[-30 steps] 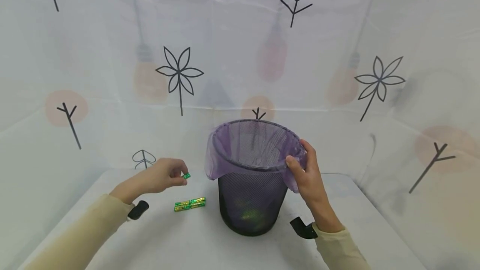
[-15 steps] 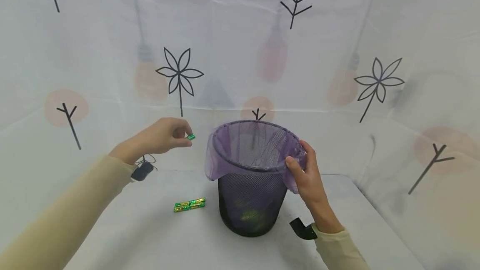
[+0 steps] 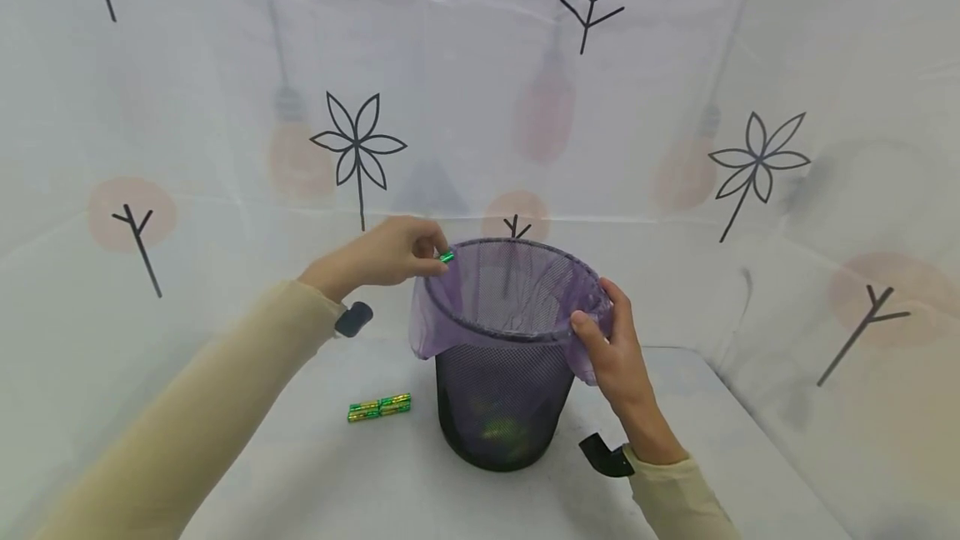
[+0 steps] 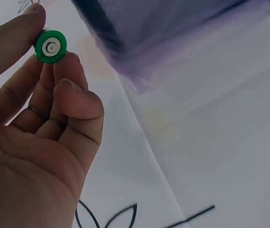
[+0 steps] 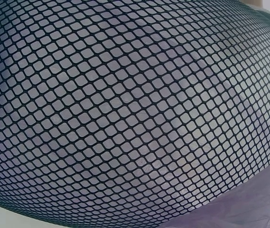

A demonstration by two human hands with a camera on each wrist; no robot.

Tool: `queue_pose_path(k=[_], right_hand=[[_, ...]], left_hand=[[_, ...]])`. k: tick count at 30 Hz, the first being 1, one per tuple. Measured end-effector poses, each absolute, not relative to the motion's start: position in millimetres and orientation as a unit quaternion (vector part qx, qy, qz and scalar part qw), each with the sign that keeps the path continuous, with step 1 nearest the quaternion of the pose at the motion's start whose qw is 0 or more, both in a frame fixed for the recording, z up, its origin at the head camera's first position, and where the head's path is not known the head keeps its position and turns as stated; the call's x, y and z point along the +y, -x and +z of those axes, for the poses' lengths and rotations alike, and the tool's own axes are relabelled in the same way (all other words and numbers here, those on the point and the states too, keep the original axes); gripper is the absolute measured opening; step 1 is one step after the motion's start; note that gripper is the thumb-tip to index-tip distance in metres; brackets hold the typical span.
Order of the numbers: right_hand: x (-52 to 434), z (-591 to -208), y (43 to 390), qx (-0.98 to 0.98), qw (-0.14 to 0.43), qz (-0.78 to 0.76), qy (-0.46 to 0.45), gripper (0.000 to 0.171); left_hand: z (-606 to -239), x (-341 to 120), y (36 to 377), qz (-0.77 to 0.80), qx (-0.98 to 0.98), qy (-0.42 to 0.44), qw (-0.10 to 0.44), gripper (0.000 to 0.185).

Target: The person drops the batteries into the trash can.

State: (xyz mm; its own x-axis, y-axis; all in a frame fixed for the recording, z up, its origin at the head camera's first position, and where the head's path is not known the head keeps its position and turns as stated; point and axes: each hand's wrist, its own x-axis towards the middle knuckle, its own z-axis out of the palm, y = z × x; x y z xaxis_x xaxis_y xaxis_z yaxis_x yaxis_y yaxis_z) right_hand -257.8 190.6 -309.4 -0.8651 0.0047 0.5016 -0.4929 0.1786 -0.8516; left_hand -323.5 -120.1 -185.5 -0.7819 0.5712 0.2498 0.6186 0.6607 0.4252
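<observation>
My left hand (image 3: pixel 393 252) pinches a small green battery (image 3: pixel 447 257) between thumb and fingertips, right at the left rim of the bin. In the left wrist view the round end of the battery (image 4: pixel 51 46) faces the camera. The black mesh bin (image 3: pixel 498 407) stands upright, lined with a purple plastic bag (image 3: pixel 465 340) folded over its rim. At the bin's right side my right hand (image 3: pixel 617 357) grips the rim and bag, thumb on the near side. Only mesh (image 5: pixel 135 109) and some bag show in the right wrist view; the right hand's fingers are hidden there.
Several green and gold batteries (image 3: pixel 379 407) lie together on the white table (image 3: pixel 330 473), left of the bin. Blurred yellow-green shapes (image 3: pixel 502 432) show through the mesh near the bin's bottom. A patterned white cloth (image 3: pixel 450 65) hangs behind and at the sides.
My left hand has risen from near the table and moved right to the bin's rim, carrying the battery. The right hand and the bin have stayed in place.
</observation>
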Motion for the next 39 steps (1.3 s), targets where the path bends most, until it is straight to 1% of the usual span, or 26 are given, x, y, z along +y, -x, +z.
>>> queue_pose_path(k=[8, 15, 22, 28, 33, 39], right_hand=[[189.7, -309.9, 258.0, -0.746, 0.203, 0.614, -0.160, 0.069], [189.4, -311.2, 258.9, -0.746, 0.203, 0.613, -0.162, 0.069], [190.1, -311.9, 259.3, -0.747, 0.203, 0.612, -0.163, 0.069], [190.1, -313.4, 257.5, -0.751, 0.203, 0.607, -0.163, 0.070], [190.4, -313.5, 258.2, -0.751, 0.204, 0.606, -0.164, 0.070], [191.4, -313.1, 259.6, -0.761, 0.211, 0.593, -0.155, 0.071]], left_hand=[[-197.5, -78.9, 330.7, -0.236, -0.898, 0.371, 0.035, 0.017], [-210.4, -57.0, 332.0, -0.212, -0.905, 0.369, 0.025, 0.017], [-214.4, -43.0, 331.3, -0.196, -0.910, 0.364, 0.029, 0.019], [-217.9, -32.6, 330.2, -0.187, -0.911, 0.368, 0.009, 0.019], [-220.5, -29.1, 329.7, -0.175, -0.911, 0.374, 0.002, 0.022], [-218.7, -28.1, 328.3, -0.169, -0.912, 0.375, 0.006, 0.022]])
